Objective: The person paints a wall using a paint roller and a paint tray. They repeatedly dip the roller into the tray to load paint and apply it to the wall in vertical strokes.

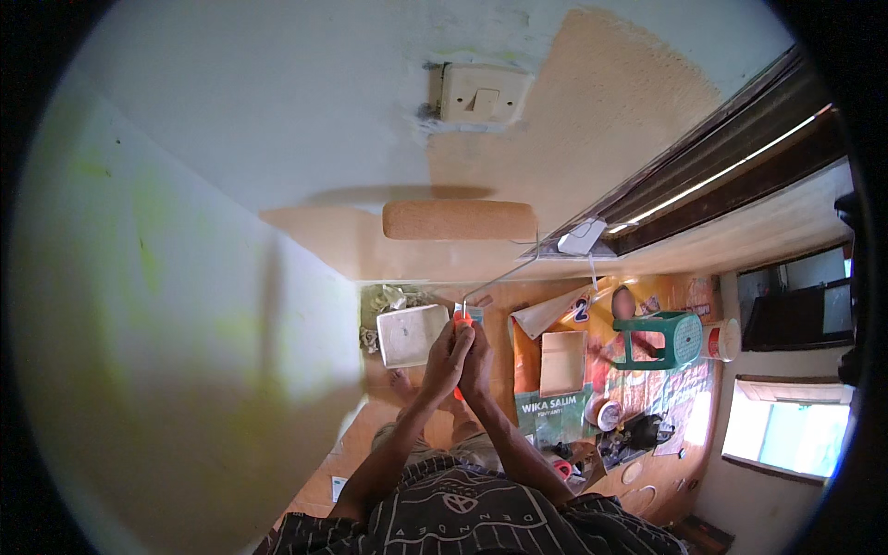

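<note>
Both hands are clasped around the orange handle of a paint roller (458,220). My left hand (442,359) and my right hand (477,364) press together, thumbs on top, in front of my body. From the grip a bent wire frame (501,279) rises to the roller's right end. The roller's sleeve lies level and is coated in tan paint. Behind it stands a wall (333,125), pale grey-white on the left, with tan paint (590,104) on the right and along a low band. A shadow falls just above the sleeve; whether it touches the wall I cannot tell.
A light switch (485,95) sits above the roller. To the right runs a dark frame (728,166) with a white object (581,237) hanging by it. Below are a white tray (383,340), a tan-coated tray (563,363), a green stool (662,340), a bucket (726,340) and a printed banner (555,416).
</note>
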`<action>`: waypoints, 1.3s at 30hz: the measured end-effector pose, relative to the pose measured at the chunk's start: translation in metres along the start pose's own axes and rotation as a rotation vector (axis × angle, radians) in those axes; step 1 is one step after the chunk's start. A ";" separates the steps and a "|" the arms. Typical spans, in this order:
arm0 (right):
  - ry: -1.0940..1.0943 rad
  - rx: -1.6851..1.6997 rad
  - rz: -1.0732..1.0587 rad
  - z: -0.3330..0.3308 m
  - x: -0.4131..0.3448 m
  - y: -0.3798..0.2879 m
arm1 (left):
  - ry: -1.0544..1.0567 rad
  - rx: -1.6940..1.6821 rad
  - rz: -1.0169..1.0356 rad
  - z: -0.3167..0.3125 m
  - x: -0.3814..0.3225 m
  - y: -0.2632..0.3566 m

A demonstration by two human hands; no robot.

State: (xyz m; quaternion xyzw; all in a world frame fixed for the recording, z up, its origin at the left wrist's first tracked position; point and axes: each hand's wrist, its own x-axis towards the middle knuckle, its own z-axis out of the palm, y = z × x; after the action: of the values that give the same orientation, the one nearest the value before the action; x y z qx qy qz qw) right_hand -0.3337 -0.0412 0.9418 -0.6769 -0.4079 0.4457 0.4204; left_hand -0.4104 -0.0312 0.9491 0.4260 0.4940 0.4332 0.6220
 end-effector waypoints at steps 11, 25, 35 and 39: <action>0.087 -0.065 -0.089 0.049 0.028 0.009 | -0.036 0.038 0.051 -0.040 0.031 0.006; 0.171 0.081 -0.235 0.043 0.032 -0.071 | -0.137 0.086 0.197 -0.043 0.044 0.080; 0.180 0.019 -0.234 0.037 0.032 -0.080 | -0.204 0.121 0.204 -0.045 0.050 0.072; 0.156 -0.012 -0.161 0.036 0.032 -0.067 | -0.150 0.034 0.163 -0.039 0.044 0.066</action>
State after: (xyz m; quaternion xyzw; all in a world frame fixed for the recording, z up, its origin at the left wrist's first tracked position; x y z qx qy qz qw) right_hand -0.3712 0.0165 0.9868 -0.6771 -0.4296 0.3541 0.4813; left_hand -0.4510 0.0325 0.9957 0.5067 0.4170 0.4408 0.6124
